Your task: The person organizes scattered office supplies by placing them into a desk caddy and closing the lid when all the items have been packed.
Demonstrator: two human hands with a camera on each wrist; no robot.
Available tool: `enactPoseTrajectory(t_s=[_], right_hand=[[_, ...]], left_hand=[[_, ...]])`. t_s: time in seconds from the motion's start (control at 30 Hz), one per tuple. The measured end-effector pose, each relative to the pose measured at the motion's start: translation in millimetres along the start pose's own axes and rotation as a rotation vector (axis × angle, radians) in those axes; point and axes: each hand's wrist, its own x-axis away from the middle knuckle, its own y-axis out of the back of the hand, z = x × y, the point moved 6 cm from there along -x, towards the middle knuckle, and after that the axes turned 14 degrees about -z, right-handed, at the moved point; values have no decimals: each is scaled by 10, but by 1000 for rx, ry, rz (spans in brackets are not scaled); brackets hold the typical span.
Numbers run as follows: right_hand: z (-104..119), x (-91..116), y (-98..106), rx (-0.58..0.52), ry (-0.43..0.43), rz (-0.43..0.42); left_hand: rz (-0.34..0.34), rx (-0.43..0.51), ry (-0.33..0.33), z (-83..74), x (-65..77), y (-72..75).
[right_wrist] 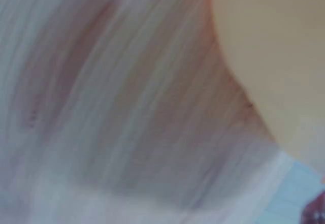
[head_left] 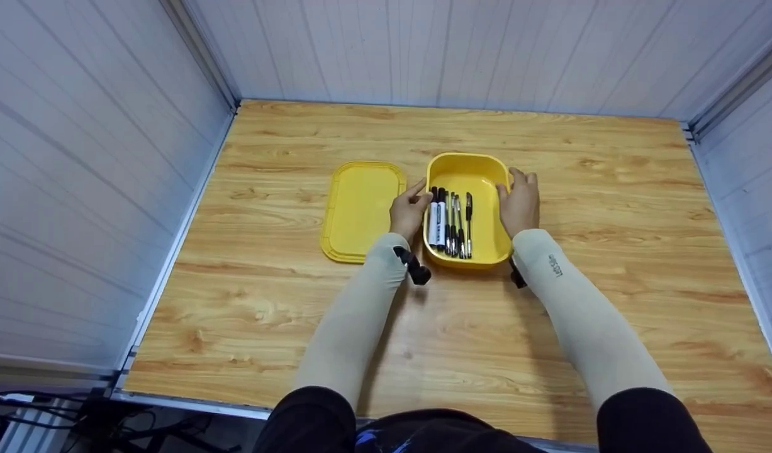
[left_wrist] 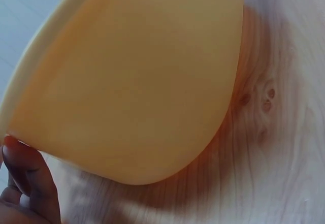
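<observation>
A yellow plastic box (head_left: pixel 467 167), with no lid on it, is between both hands. My left hand (head_left: pixel 408 214) grips its left side near the rim. On the opposite side my right hand (head_left: pixel 521 204) holds the rim, thumb over the inside and fingers outside. Inside, along the left, lie two white markers (head_left: pixel 437 220) with black caps and several slim black-and-clear pens (head_left: pixel 460 229). The left wrist view shows the box's outer wall (left_wrist: pixel 142 82) with fingertips (left_wrist: pixel 28 168) at its rim. In the blurred right wrist view, only a bit of a finger appears at the corner.
A yellow lid (head_left: pixel 363 207) lies flat on the wooden table (head_left: pixel 247 302), just left of the box and partly behind the left forearm. Pale panel walls (head_left: pixel 386 50) enclose the table at the back and both sides. Dark cables (head_left: pixel 39 409) are beyond the front left corner.
</observation>
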Motion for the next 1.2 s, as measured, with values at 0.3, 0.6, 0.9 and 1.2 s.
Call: enactPoseTrajectory(t_s=[0.3,0.6,0.9,1.2], right_hand=[[-129,64,-58,-66,-77,22],[-172,39,-66,-43,-104,-21],[-126,25,-47,-5,-98,-27],[-107,46,9,83,-64,-8]], left_hand=[[-16,14,3,35,39,28],[-8,44,33,50,32,-1],[-8,38,21,-8,38,36],[3,-71,-32,-90,26,117]])
